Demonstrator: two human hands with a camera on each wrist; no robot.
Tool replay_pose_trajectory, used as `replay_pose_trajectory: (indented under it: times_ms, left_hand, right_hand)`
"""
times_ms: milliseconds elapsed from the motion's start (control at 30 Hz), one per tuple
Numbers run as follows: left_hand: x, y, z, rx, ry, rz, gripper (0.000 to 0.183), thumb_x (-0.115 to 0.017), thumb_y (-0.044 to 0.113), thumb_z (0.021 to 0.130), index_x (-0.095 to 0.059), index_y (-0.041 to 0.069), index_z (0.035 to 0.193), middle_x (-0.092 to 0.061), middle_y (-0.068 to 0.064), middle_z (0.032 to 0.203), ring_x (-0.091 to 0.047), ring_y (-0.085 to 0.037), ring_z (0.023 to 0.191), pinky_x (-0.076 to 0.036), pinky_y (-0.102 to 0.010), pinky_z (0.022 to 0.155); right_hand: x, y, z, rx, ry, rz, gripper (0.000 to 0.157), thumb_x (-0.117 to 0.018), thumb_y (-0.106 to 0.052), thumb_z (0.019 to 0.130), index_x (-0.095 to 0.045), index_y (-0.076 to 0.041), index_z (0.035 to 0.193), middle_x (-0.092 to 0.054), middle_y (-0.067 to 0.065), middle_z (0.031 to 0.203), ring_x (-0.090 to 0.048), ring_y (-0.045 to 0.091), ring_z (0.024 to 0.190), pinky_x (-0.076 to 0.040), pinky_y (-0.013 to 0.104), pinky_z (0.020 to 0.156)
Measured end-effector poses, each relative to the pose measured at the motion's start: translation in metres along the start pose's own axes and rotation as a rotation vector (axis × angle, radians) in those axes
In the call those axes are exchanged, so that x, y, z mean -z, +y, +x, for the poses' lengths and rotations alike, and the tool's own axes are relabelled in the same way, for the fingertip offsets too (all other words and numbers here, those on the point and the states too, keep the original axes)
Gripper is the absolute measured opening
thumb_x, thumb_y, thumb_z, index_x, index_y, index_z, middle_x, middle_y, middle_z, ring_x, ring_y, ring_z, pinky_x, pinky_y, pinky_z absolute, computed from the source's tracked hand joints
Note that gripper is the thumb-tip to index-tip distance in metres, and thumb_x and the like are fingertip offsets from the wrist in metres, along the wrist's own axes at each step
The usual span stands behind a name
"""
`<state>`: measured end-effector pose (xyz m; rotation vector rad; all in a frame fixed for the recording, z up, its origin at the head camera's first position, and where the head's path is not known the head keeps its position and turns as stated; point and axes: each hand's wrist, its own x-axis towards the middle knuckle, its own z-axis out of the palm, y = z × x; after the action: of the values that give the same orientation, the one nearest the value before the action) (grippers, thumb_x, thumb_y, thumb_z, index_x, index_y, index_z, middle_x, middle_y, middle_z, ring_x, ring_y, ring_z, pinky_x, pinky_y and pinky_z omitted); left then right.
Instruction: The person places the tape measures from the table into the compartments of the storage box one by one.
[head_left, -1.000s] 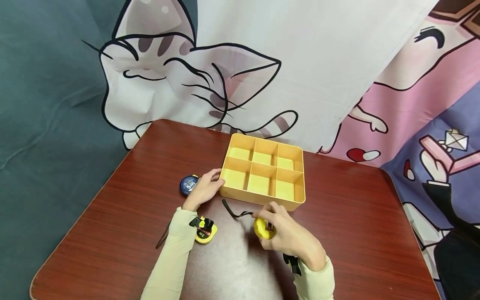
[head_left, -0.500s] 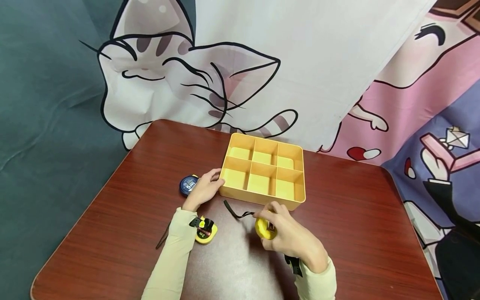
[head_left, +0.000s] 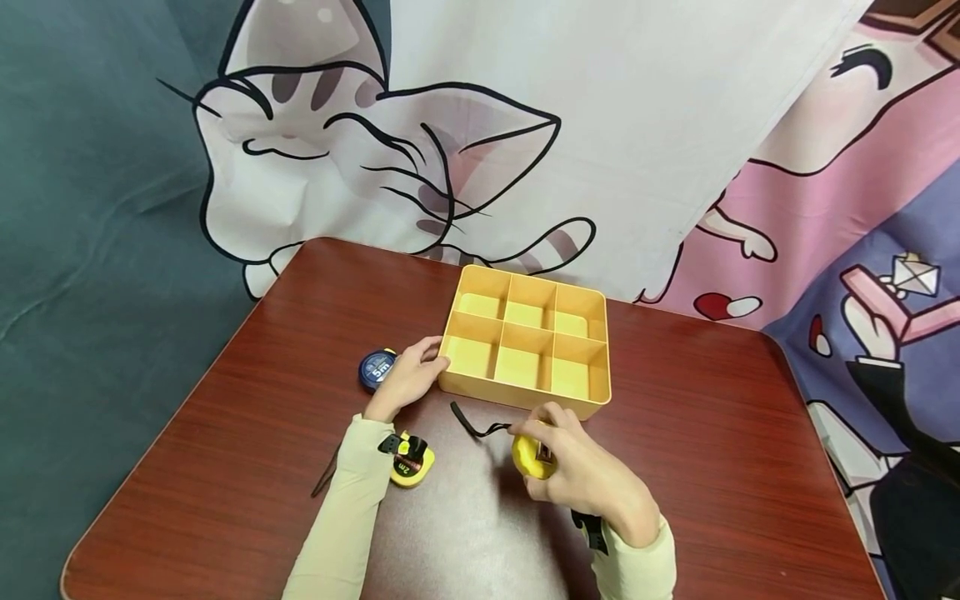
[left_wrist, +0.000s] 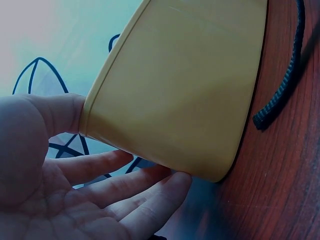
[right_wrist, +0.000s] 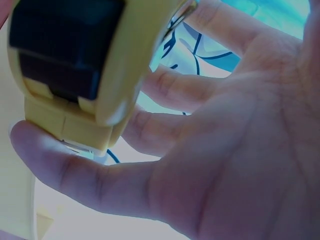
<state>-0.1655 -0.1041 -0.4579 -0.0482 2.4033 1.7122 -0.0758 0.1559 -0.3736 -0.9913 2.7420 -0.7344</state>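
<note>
Yellow rounded tape measure [head_left: 527, 457] — black strap [head_left: 464, 422] | right fingers [right_wrist: 182, 91] pinching it | left fingers [left_wrist: 129, 184], nearly straight, touch box [left_wrist: 190, 85]

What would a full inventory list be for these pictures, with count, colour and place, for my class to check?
Table: 1, reddish brown, under everything
Six-section box: 1, yellow, on the table
Blue tape measure: 1, blue, beside the left hand
Marked "2m" tape measure: 1, yellow and black, by the left wrist
Held tape measure: 1, mainly yellow, in the right hand
Cord: 1, black, before the box
Thin strip: 1, dark, by the left sleeve
Cartoon backdrop: count unclear, multicoloured, behind the table
Wrist straps: 2, black, one per wrist
Sleeves: 2, pale, on the forearms
Hands: 2, bare, left touching the box, right holding a tape measure
</note>
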Motion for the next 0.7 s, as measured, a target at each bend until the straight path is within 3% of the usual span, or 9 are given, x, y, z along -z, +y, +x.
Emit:
replay_pose_trajectory:
  times_ms: [700]
  left_hand:
    - [0.0017, -0.0013, 0.0011, -0.005, -0.002, 0.004, 0.05, -0.052, 0.021, 0.089, -0.041, 0.009, 0.137, -0.055, -0.014, 0.127, -0.054, -0.023, 0.114, -0.041, -0.04, 0.094]
  right_hand:
    - [0.0061, -0.0001, -0.0039, -0.023, 0.011, 0.01, 0.053, -0.074, -0.013, 0.058, -0.062, -0.024, 0.108, -0.043, -0.01, 0.1, -0.04, 0.011, 0.093, -0.04, 0.024, 0.073]
